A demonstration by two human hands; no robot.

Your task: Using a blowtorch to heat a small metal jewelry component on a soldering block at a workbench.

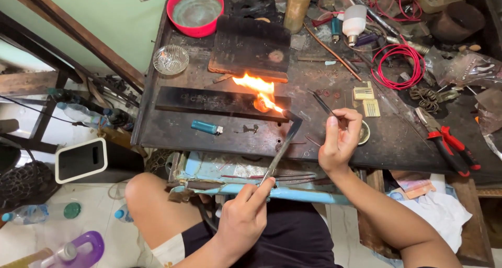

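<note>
1. Torch pipe, a thin dark metal tube, sits pinched in my left hand, fingers shut tight round its low end. It slants up toward one o'clock, so the hot tip stays far from my skin.
2. Flame, orange and ragged, blows from the tip toward eleven o'clock onto a small glowing piece.
3. That piece lies on a flat black block, burnt and dull.
4. My right hand, at three o'clock from the tip, grips skinny tweezers aimed at the fire.
5. Blue lighter lies near, on the scratched dark table.
</note>
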